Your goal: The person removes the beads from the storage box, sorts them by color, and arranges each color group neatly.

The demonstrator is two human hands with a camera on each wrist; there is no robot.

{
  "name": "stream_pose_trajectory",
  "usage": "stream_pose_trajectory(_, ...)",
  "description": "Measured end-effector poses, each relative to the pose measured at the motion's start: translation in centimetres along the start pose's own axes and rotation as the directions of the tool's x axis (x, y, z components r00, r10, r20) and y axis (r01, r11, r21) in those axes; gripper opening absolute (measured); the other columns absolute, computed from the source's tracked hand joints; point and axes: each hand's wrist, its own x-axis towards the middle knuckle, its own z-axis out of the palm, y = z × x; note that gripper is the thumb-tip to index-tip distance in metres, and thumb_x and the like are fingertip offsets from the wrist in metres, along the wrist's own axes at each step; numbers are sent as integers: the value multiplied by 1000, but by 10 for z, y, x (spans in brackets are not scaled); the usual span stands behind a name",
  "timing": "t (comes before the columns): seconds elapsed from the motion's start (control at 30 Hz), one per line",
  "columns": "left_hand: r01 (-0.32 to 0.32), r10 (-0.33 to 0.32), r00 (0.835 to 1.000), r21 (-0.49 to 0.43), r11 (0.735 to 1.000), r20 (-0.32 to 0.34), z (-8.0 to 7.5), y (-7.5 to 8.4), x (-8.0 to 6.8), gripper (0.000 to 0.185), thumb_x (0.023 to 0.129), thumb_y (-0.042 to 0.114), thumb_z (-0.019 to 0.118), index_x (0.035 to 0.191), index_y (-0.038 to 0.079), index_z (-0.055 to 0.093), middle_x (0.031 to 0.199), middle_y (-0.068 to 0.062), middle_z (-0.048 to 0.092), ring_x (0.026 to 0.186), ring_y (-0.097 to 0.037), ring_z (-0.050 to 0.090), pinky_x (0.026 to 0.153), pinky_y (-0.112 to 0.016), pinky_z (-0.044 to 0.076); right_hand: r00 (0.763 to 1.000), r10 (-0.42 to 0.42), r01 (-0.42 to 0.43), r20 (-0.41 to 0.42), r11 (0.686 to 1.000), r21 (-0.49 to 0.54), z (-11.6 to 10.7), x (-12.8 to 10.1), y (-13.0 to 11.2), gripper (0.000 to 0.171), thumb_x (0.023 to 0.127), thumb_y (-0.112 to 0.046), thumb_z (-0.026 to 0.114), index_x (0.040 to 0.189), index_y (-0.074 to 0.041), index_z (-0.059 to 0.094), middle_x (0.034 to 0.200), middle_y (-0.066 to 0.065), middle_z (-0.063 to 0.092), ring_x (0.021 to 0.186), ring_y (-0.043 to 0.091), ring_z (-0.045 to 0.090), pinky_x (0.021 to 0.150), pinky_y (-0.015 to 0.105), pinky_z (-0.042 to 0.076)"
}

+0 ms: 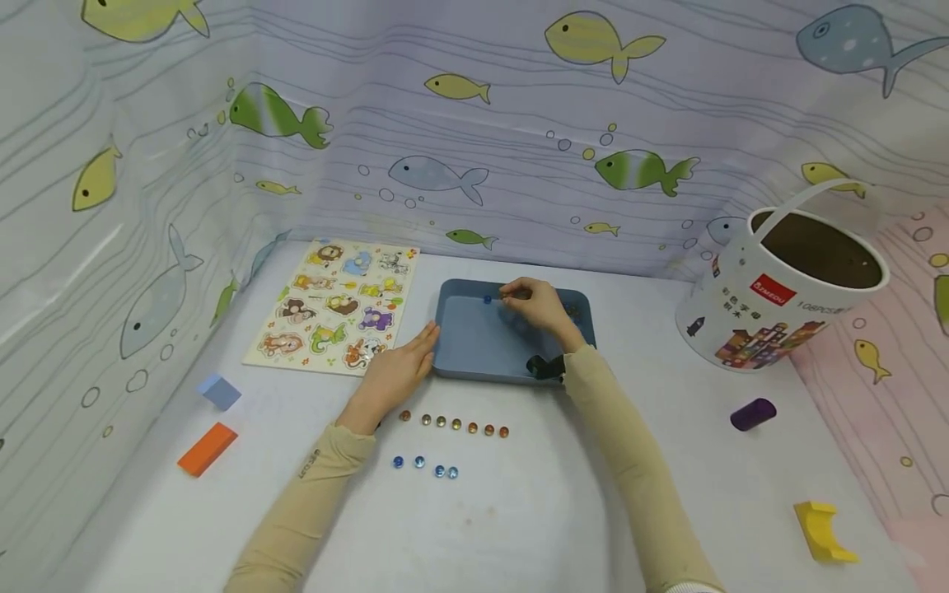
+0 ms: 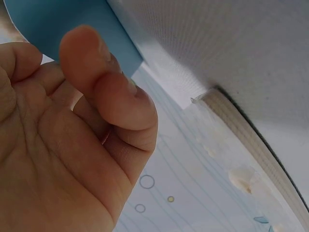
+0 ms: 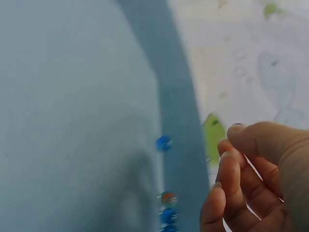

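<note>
Bracing the tray (image 1: 474,338) at its left wall, the left hand (image 1: 396,366) lies with fingers nearly straight and has hold of nothing; this contact is judged to serve as a stop against sliding. The right hand (image 1: 537,306) is poised over the tray's far side, thumb and fingertips drawn close to one another; whether anything sits between them cannot be told from either view. Beads are found in two places. Inside the tray, a blue bead (image 1: 487,300) lies near the far wall, just beside the right fingertips; the right wrist view shows more along the foot of a wall, one of them orange-tinted. On the table (image 1: 534,511), nearer the person, seven amber beads (image 1: 456,424) form one row and four blue beads (image 1: 440,471) a second, less even one; the separation by colour appears deliberate. Materials: the beads are small, rounded and glossy, probably glass or plastic. The tray is matt blue-grey, shallow, with rounded corners and smooth walls that should check rolling. The board (image 1: 319,319) is flat, with printed animal shapes. The bucket (image 1: 749,305) is a smooth, printed cylinder with a pale handle, positioned well apart from the beads.
</note>
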Motion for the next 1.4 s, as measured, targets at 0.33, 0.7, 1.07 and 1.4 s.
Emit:
stream_pose_trajectory(0.33, -14, 14, 1000, 19, 1000, -23, 1, -1, -1, 48, 102, 22, 47, 147, 8, 41, 153, -6, 39, 38, -12, 34, 39, -25, 33, 993, -114, 113, 14, 991, 70, -12, -46, -15, 18, 93, -17, 65, 110, -12, 67, 110, 8, 69, 80, 27, 57, 65, 28, 44)
stream_pose_trajectory(0.7, -10, 10, 1000, 9, 1000, -29, -1, 0, -1, 48, 101, 22, 48, 147, 8, 41, 153, -5, 40, 39, -12, 36, 40, -26, 35, 987, -141, 118, 79, 961, 249, -11, -105, -17, 20, 92, -9, 64, 112, -4, 64, 110, 16, 66, 87, 46, 56, 68, 33, 50)
stream_pose_trajectory(1.07, -8, 8, 1000, -4, 1000, -22, 1, 0, -1, 48, 102, 23, 47, 147, 9, 40, 153, -4, 39, 40, -12, 40, 41, -26, 37, 977, -141, 90, 163, 953, 289, 7, -154, -1, 19, 89, -6, 66, 108, 0, 65, 96, 16, 66, 69, 18, 57, 61, 24, 46)
stream_pose_trajectory(1.4, 7, -7, 1000, -5, 1000, -23, 0, 0, 0, 48, 102, 23, 46, 148, 10, 40, 153, -4, 39, 39, -12, 38, 40, -25, 35, 960, -204, 194, 193, 978, 72, 24, -178, 29, 13, 87, -4, 68, 97, -12, 70, 78, 2, 62, 62, 3, 47, 55, 20, 42)
